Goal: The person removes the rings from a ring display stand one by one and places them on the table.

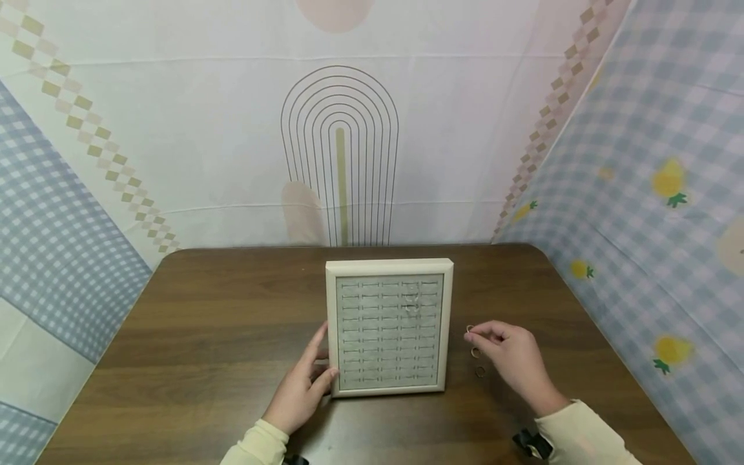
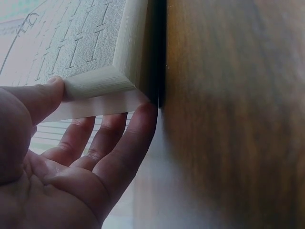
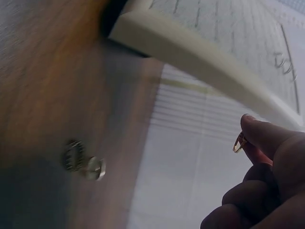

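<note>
A cream-framed ring display tray (image 1: 389,265) with grey slotted rows lies on the brown table; a few clear rings (image 1: 412,298) sit in its upper right slots. My left hand (image 1: 305,381) holds the tray's near left corner (image 2: 125,81), thumb on the front rim, fingers along the side. To the right of the tray, my right hand (image 1: 504,352) pinches a small gold ring (image 3: 238,142) between thumb and forefinger. Two more gold rings (image 1: 475,352) (image 1: 480,371) lie on the table just under that hand; one of them (image 3: 85,162) shows blurred in the right wrist view.
The wooden table (image 1: 221,336) is backed by a pale printed cloth with an arch pattern (image 1: 340,155) and flanked by blue checked cloth (image 1: 651,194) on both sides. Bare tabletop spreads left of the tray.
</note>
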The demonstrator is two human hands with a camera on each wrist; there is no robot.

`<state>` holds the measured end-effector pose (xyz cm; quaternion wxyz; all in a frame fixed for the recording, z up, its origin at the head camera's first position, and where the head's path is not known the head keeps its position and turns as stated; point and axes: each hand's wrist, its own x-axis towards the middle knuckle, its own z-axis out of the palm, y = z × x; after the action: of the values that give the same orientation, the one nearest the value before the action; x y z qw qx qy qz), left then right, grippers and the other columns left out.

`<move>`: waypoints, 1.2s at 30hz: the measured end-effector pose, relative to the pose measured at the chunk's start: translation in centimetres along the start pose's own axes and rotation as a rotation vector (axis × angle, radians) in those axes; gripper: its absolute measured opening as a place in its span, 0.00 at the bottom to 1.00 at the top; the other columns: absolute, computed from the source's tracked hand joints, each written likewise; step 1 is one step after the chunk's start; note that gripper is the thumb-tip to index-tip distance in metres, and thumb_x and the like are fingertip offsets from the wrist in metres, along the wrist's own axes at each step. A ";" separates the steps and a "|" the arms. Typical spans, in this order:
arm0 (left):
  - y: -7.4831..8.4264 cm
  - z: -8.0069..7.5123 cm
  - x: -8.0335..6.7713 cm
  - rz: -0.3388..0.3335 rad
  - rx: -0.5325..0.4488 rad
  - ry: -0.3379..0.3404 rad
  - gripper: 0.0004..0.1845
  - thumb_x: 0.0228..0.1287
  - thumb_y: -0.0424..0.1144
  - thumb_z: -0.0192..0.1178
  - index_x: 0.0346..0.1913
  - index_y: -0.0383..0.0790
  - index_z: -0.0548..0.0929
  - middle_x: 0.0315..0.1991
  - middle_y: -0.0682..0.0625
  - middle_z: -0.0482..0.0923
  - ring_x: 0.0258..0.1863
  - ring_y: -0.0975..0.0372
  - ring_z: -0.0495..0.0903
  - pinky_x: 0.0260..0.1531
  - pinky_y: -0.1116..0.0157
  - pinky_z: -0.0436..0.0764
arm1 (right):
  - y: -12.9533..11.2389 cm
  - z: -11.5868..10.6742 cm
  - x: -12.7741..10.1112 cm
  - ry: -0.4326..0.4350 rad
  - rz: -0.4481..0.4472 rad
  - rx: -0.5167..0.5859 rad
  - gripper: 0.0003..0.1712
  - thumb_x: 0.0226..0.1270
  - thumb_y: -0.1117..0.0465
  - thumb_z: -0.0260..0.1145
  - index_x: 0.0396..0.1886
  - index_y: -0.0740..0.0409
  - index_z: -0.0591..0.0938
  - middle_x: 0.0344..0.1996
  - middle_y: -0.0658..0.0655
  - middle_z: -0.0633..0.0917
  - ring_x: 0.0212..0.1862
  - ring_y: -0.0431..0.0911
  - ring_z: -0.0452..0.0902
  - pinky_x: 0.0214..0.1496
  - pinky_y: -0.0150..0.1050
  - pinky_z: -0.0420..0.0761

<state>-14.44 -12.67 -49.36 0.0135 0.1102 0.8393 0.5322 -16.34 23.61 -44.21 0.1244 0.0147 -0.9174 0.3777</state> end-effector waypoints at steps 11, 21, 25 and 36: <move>-0.1 0.0 0.0 -0.008 -0.015 -0.007 0.47 0.71 0.29 0.60 0.81 0.67 0.47 0.56 0.38 0.78 0.51 0.47 0.83 0.42 0.66 0.86 | 2.6 0.1 0.5 -0.050 0.084 -0.042 0.04 0.62 0.58 0.75 0.34 0.52 0.91 0.17 0.49 0.79 0.20 0.38 0.63 0.21 0.33 0.65; 0.0 0.1 0.0 -0.016 -0.027 -0.005 0.46 0.71 0.29 0.60 0.81 0.65 0.48 0.57 0.37 0.77 0.51 0.47 0.83 0.42 0.66 0.86 | 4.8 0.0 0.9 -0.110 0.112 -0.079 0.04 0.65 0.57 0.73 0.34 0.52 0.90 0.34 0.51 0.90 0.25 0.40 0.72 0.25 0.34 0.70; 0.0 0.1 0.0 -0.010 -0.032 -0.007 0.46 0.71 0.29 0.60 0.81 0.65 0.48 0.57 0.36 0.77 0.51 0.46 0.83 0.42 0.66 0.86 | 5.4 0.0 0.9 -0.123 0.117 -0.109 0.04 0.65 0.58 0.73 0.34 0.51 0.90 0.34 0.51 0.90 0.29 0.40 0.77 0.29 0.34 0.73; -0.1 0.1 0.1 -0.008 -0.050 -0.014 0.46 0.72 0.28 0.59 0.81 0.65 0.47 0.57 0.35 0.76 0.52 0.45 0.83 0.41 0.66 0.86 | 7.0 -0.2 0.9 -0.186 0.153 -0.164 0.06 0.65 0.54 0.73 0.32 0.50 0.90 0.34 0.51 0.90 0.36 0.42 0.82 0.35 0.40 0.77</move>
<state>-14.51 -12.61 -49.46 0.0244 0.1101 0.8262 0.5520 -18.04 28.78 -48.65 0.0104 -0.0304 -0.9512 0.3068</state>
